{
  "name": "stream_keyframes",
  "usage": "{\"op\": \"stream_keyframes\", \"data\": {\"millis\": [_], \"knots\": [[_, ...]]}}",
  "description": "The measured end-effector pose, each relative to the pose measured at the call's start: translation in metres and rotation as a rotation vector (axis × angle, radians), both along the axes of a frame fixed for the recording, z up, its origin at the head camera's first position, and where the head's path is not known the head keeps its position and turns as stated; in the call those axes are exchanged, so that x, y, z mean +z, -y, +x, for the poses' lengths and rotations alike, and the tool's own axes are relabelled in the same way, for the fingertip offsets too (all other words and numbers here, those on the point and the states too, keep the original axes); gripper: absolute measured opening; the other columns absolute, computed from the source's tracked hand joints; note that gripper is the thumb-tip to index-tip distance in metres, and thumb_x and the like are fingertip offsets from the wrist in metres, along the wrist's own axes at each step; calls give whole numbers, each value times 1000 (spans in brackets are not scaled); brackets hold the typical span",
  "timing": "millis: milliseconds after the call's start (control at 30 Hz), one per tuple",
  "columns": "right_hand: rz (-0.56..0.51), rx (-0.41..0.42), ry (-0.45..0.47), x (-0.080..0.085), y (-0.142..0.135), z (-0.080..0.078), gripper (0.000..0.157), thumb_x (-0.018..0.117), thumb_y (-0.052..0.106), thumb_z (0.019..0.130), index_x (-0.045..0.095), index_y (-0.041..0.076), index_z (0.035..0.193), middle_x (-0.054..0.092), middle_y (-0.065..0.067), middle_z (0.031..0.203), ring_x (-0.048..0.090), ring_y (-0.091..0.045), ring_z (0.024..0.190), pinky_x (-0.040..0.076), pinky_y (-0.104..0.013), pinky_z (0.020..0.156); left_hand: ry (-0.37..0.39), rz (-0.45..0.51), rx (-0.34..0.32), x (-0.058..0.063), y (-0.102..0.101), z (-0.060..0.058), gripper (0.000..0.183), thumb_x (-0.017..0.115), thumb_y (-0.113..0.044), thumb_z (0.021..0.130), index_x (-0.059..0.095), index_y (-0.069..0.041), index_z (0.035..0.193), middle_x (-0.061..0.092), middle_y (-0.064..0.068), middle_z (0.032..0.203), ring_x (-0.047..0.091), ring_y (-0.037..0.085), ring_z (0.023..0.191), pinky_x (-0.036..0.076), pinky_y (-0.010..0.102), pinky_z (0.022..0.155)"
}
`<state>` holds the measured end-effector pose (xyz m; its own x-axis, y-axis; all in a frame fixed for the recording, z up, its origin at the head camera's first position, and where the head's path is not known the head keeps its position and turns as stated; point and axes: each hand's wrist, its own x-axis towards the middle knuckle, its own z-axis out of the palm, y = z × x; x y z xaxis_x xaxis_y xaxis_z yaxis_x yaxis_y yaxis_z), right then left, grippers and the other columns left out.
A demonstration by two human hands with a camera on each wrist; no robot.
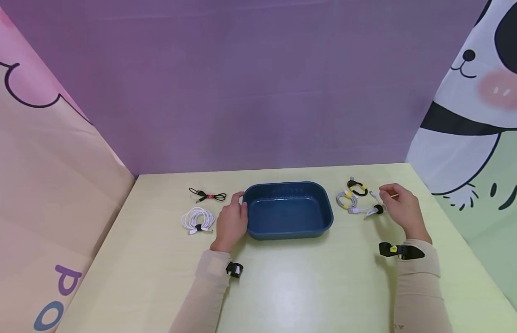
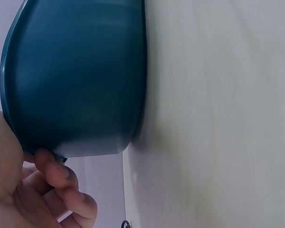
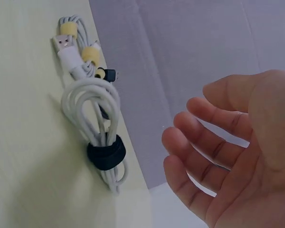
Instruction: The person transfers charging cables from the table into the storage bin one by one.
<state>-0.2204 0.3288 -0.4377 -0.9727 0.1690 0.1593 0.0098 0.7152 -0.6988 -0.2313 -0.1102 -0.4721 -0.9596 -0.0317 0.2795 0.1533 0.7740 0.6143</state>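
Note:
My left hand [image 1: 231,224] grips the left end of a dark blue rectangular plastic basin [image 1: 288,234]. In the left wrist view its fingers [image 2: 76,202] curl beneath the basin's rim, close to a corner. On the right, my right hand [image 1: 401,210] hovers beside a white USB cable [image 3: 115,102] bundled with a black strap [image 3: 106,154]. Its fingers are loosely bent, with nothing between them in the right wrist view. Just left of that bundle lie a grey-white cable [image 1: 340,199] with yellow ties and a black cable [image 1: 360,192] with yellow ties.
Left of the basin, a black cable [image 1: 218,197] with a red tie lies behind a coiled white cable [image 1: 196,215] with a black strap. A purple backdrop [image 1: 258,92] rises at the table's far edge, and printed cloth panels [image 1: 54,162] stand at both sides.

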Motion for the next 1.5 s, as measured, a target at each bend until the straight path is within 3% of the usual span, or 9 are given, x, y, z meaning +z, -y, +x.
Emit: {"op": "stream_keyframes", "data": {"millis": [100,167,367,433,700,933,1267,1500], "knots": [[-3,7,0,-2,-1,-1,38,49,28,107,63,0,128,67,-22,115,53,8,75,46,-24,65,8,5,3,1,-1,0,37,54,-19,105,55,-9,141,56,6,63,52,21,53,33,30,47],[-1,15,8,-4,-1,-3,37,49,27,107,63,0,128,67,-23,116,55,5,76,47,-25,65,14,8,7,1,-1,0,37,53,-19,106,55,-9,141,56,6,63,52,21,53,33,30,47],[29,44,51,-6,2,-4,34,49,21,107,61,-1,129,64,-26,121,64,-34,99,46,-30,70,28,20,12,0,-1,-1,38,54,-19,106,55,-9,142,58,6,63,52,20,53,34,30,47],[43,59,53,-6,2,-5,32,49,18,106,61,-1,128,63,-27,121,63,-40,102,46,-31,71,30,24,12,0,-1,-1,38,54,-19,106,55,-9,142,58,6,64,52,19,52,34,29,46],[117,141,23,-9,-4,-9,29,52,4,99,64,-3,124,63,-28,115,63,-28,84,46,-33,69,24,30,20,-2,-3,-1,37,54,-19,106,55,-10,142,53,4,63,49,19,51,32,29,46],[137,175,52,-15,-12,-9,36,50,-3,93,62,-4,127,59,-30,117,64,-39,90,45,-36,73,38,31,17,1,-4,1,38,53,-19,106,55,-9,143,52,3,62,47,17,50,31,29,46],[139,187,103,-25,-16,-10,34,50,-4,94,62,-5,125,61,-31,119,64,-43,97,47,-42,79,56,43,38,1,-2,2,38,54,-20,106,55,-11,143,60,5,69,51,18,54,34,29,48],[139,176,130,-28,-20,-8,34,49,-1,96,62,-5,127,61,-31,123,64,-43,100,47,-40,79,55,60,40,-1,-4,2,38,54,-20,106,55,-11,143,60,4,68,51,18,54,34,29,48]]}}
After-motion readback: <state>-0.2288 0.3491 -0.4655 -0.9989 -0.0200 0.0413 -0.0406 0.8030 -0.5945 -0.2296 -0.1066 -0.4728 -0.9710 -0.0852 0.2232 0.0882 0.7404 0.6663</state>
